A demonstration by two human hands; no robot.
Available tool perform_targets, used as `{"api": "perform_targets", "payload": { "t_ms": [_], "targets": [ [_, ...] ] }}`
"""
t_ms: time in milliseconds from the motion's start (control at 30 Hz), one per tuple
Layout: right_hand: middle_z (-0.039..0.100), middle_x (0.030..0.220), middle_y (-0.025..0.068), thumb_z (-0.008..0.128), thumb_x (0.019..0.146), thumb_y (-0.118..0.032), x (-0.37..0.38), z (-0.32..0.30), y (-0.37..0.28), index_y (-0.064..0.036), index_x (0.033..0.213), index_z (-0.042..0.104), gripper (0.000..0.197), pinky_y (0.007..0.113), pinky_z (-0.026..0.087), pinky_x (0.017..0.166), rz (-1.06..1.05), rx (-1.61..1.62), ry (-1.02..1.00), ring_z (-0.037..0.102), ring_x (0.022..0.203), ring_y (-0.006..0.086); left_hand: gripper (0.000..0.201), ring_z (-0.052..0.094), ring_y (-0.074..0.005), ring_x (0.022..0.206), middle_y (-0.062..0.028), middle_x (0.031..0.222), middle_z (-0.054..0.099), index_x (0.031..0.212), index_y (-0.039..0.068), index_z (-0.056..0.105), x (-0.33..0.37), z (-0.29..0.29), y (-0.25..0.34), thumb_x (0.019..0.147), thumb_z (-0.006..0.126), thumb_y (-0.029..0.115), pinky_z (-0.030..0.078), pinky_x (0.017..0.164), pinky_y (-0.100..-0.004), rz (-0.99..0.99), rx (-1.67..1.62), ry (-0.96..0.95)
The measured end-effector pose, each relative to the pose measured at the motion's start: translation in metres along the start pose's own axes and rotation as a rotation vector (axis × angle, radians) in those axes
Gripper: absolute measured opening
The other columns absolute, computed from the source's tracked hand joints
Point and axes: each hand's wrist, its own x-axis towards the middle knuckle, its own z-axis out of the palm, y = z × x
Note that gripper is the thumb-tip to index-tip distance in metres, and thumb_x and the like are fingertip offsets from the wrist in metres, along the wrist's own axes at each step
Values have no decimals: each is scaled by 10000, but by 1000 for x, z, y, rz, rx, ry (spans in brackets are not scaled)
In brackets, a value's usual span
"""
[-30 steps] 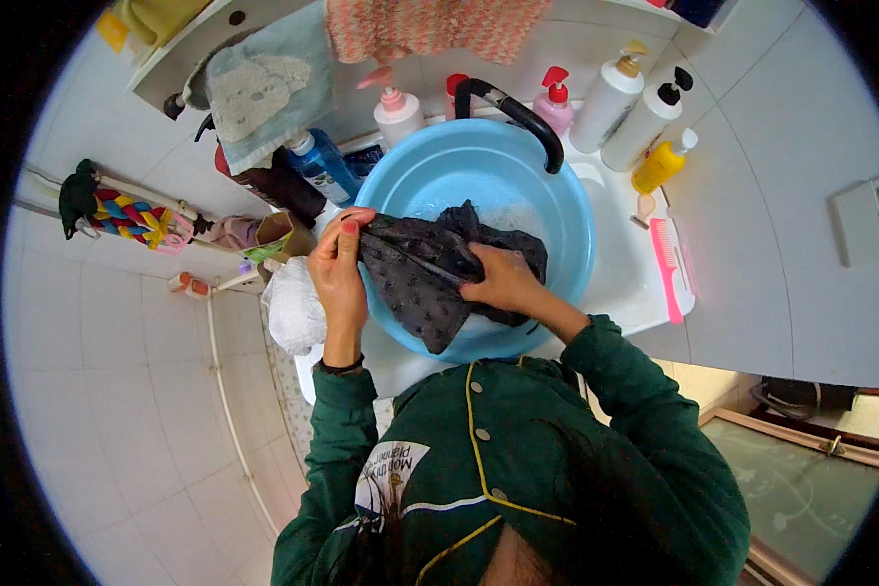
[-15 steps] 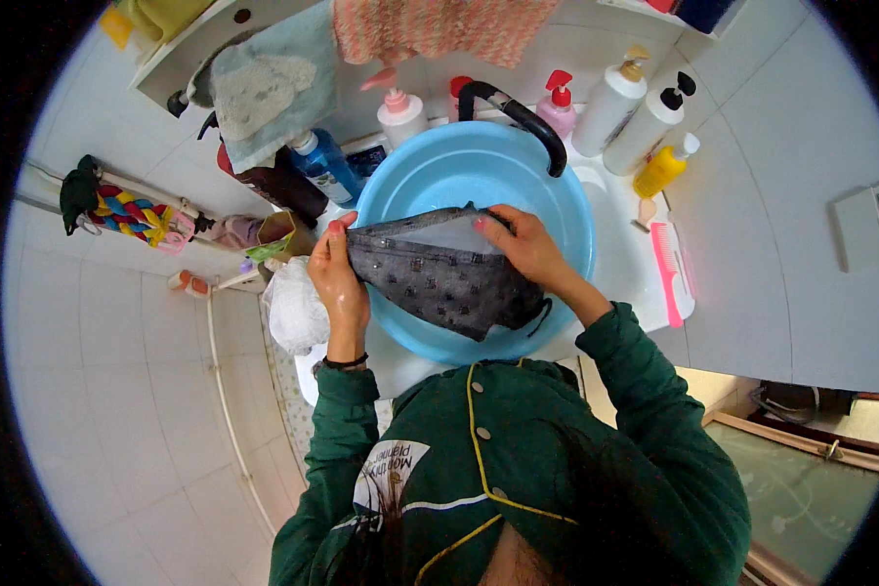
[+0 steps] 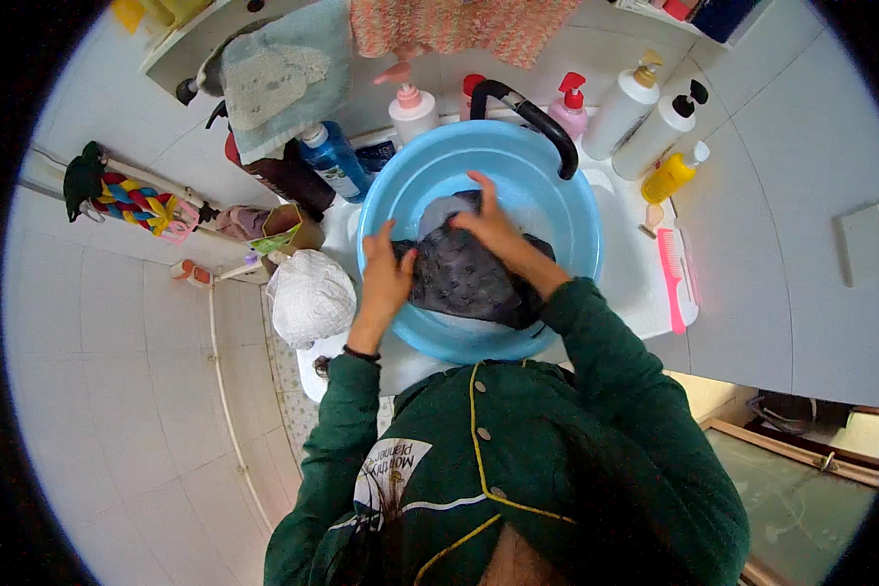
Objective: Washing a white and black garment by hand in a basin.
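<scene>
A dark grey, patterned cloth with a lighter grey lining lies bunched and wet in the light blue basin; it looks bag-like, but its exact kind is unclear. At its left edge is my left hand, with fingers apart and the fingertips by the fabric. From the right, my right hand rests over the cloth's upper part, its fingers spread and the thumb touching the fabric. A dark strip of the cloth trails under my right wrist.
A black faucet arches over the basin's far rim. Pump bottles, including a white one and a yellow one, line the back of the sink. A pink comb lies at right; a white bundled cloth sits at left.
The cloth, held stretched between both hands above the basin, has dropped lower into it and crumpled. Both hands have loosened their grip, and their fingers have spread.
</scene>
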Motion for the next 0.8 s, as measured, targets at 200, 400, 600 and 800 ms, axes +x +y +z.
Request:
{"api": "perform_targets", "payload": {
  "t_ms": [200, 400, 600, 800],
  "targets": [
    [589, 857, 162, 543, 760, -291, -17, 42, 68, -112, 1009, 528, 307, 443, 473, 577, -240, -1091, -422, 602, 675, 313, 398, 502, -357, 908, -211, 1009, 474, 1126, -53, 424, -26, 60, -20, 746, 498, 38, 448, 772, -395, -14, 644, -310],
    [616, 656, 90, 505, 763, -217, -13, 48, 86, -38, 918, 549, 241, 421, 467, 530, -303, -1297, -499, 614, 616, 254, 238, 519, -267, 876, -186, 1005, 483, 974, -30, 487, -25, 93, -50, 766, 508, 83, 488, 671, -327, 373, 870, -204],
    [582, 957, 148, 534, 701, -1, 8, 8, 71, -84, 990, 484, 305, 321, 469, 695, -64, -545, -133, 580, 878, 263, 199, 609, -263, 761, -152, 862, 600, 928, 18, 532, 20, 74, -25, 751, 548, 108, 497, 669, -338, -107, 811, -326],
    [411, 1123, 86, 530, 680, 77, -26, -45, 7, -121, 1121, 456, 490, 330, 395, 852, 309, 646, -67, 411, 1001, 214, 201, 601, -278, 834, -118, 890, 629, 862, 14, 596, 28, 29, -5, 775, 606, 195, 470, 775, -352, -492, -631, -230]
  ]
}}
